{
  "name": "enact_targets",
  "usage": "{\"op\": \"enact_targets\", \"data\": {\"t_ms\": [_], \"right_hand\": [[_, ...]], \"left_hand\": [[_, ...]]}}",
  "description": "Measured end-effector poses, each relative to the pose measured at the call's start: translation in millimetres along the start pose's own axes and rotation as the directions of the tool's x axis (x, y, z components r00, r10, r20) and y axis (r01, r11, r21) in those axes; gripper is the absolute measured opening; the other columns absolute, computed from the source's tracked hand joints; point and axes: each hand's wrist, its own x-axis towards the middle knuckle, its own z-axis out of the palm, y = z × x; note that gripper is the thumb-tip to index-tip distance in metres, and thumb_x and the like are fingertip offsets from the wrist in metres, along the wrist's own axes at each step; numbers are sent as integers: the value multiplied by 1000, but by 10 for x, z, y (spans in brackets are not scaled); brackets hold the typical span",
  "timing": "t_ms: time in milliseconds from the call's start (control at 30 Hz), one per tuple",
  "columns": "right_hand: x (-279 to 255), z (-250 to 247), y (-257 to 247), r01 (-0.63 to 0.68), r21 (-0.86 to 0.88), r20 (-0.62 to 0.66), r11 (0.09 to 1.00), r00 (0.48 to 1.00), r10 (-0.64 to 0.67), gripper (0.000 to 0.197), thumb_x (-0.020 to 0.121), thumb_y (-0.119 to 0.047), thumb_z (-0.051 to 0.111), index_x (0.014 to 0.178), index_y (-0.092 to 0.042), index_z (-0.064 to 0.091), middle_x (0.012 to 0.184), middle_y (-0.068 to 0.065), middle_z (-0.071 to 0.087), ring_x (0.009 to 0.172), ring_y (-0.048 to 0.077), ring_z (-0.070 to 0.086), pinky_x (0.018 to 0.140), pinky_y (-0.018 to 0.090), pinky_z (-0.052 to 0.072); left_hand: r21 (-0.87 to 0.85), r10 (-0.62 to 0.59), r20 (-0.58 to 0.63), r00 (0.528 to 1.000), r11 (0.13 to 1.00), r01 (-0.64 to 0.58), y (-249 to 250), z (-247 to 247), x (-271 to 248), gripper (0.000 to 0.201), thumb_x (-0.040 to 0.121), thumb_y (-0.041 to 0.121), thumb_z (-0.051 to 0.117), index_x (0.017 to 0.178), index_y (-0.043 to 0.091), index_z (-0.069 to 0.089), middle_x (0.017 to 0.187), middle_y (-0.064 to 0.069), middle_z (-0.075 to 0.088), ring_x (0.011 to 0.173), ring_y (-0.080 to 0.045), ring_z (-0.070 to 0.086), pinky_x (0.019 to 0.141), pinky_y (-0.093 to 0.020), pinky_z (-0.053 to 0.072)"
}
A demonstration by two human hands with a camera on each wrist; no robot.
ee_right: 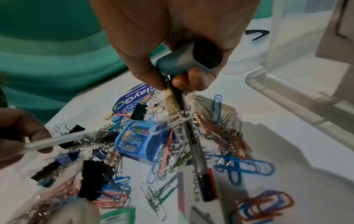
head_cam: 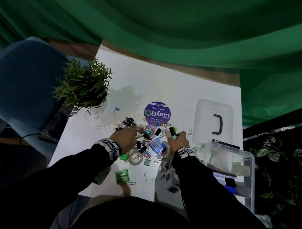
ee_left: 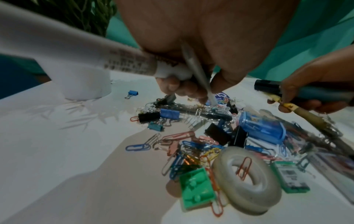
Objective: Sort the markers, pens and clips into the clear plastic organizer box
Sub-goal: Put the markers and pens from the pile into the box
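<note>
A: Your left hand (head_cam: 124, 136) is over the left side of the pile of clips (head_cam: 145, 132) on the white table (head_cam: 169, 82). What is in it?

B: Your fingers (ee_left: 172, 84) are curled round a white marker (ee_left: 76, 51) and a thin grey pen (ee_left: 193, 66); the pen's tip points down into the clips.

A: And your right hand (head_cam: 179, 140)?

B: It is closed on a blue highlighter (ee_right: 180, 62) with a black cap, and your thumb and fingertip pinch a thin pen (ee_right: 178, 103) with a yellowed barrel that hangs down into the pile. A clear paper clip (ee_right: 168, 122) clings to that pen.

A: Where does the rest lie?

B: Binder clips and coloured paper clips lie heaped between your hands, round a blue sharpener (ee_left: 262, 127). Nearer you lie a tape roll (ee_left: 247, 180), with an orange clip in its hole, and a green box (ee_left: 197, 191). One blue binder clip (ee_left: 132, 94) lies apart, near the white plant pot (ee_left: 86, 81).

A: And the clear organizer box (head_cam: 254, 165)?

B: At the table's right edge, just beside your right wrist, with markers inside. Its lid (head_cam: 214, 122), black handle up, lies flat beyond it.
</note>
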Motion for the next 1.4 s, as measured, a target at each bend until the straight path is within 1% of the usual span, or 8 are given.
{"op": "enact_targets", "data": {"t_ms": [367, 500, 633, 867, 1000, 1167, 1300, 1400], "right_hand": [[-225, -175, 20, 48, 248, 102, 967, 992, -75, 35, 98, -32, 49, 115, -2, 55, 95, 11, 57, 88, 26, 56, 73, 25, 37], [-394, -302, -19, 103, 319, 153, 942, 975, -159, 18, 99, -20, 46, 83, -13, 50, 85, 16, 62, 75, 23, 58, 53, 20, 43], [-558, -468, -46, 157, 408, 153, 899, 959, -237, 17, 92, 8, 48, 101, -5, 44, 79, 17, 52, 48, 15, 54, 36, 10, 40], [-731, -659, -22, 227, 387, 162, 894, 937, -308, 17, 91, 9, 48, 100, -5, 45, 71, 8, 48, 53, 15, 52, 38, 9, 41], [-751, -694, -38, 286, 319, 180, 904, 918, -354, 17, 86, 1, 59, 100, -6, 50, 78, 6, 56, 65, 18, 56, 59, 21, 46], [-848, -780, -53, 146, 675, 215, 724, 899, -381, 27, 77, 12, 64, 84, -11, 51, 88, 27, 65, 74, 34, 64, 85, 52, 55], [-915, -974, -92, 172, 768, 175, 616, 870, -462, 21, 85, 11, 57, 85, -9, 52, 92, 27, 65, 81, 38, 68, 82, 52, 55], [-907, -1152, -84, 183, 810, 154, 557, 851, -503, 17, 90, 9, 52, 92, -7, 46, 87, 25, 63, 74, 33, 70, 74, 47, 57]], "left_hand": [[-217, -22, -73, 997, 976, 6, 483, 108, -217, 20, 97, 32, 45, 110, 17, 46, 94, -10, 65, 76, -28, 60, 73, -38, 52], [-239, -54, -61, 997, 970, 38, 628, 72, -277, 24, 99, 33, 40, 111, 14, 45, 88, -12, 64, 76, -28, 60, 75, -41, 52], [-240, -55, -93, 994, 970, 31, 741, 25, -311, 24, 101, 31, 38, 111, 10, 45, 87, -9, 60, 74, -25, 53, 71, -35, 45], [-259, -64, -78, 995, 965, 42, 915, 68, -367, 18, 100, 28, 40, 106, 11, 43, 82, -10, 59, 72, -28, 56, 61, -33, 38], [-261, -71, -73, 995, 964, 50, 984, 60, -402, 20, 100, 28, 40, 106, 10, 43, 82, -12, 59, 72, -28, 56, 63, -34, 41], [-298, -94, -97, 991, 953, 61, 1056, 1, -429, 16, 101, 27, 39, 107, 12, 42, 78, -4, 54, 67, -23, 50, 58, -30, 32], [-336, -84, -97, 992, 941, 47, 1126, -49, -468, 13, 102, 25, 38, 106, 13, 41, 71, 0, 51, 59, -15, 48, 50, -26, 32], [-381, -74, -111, 991, 924, 26, 1223, -76, -483, 12, 102, 23, 39, 106, 13, 43, 73, -5, 56, 62, -23, 54, 54, -30, 40]]}}
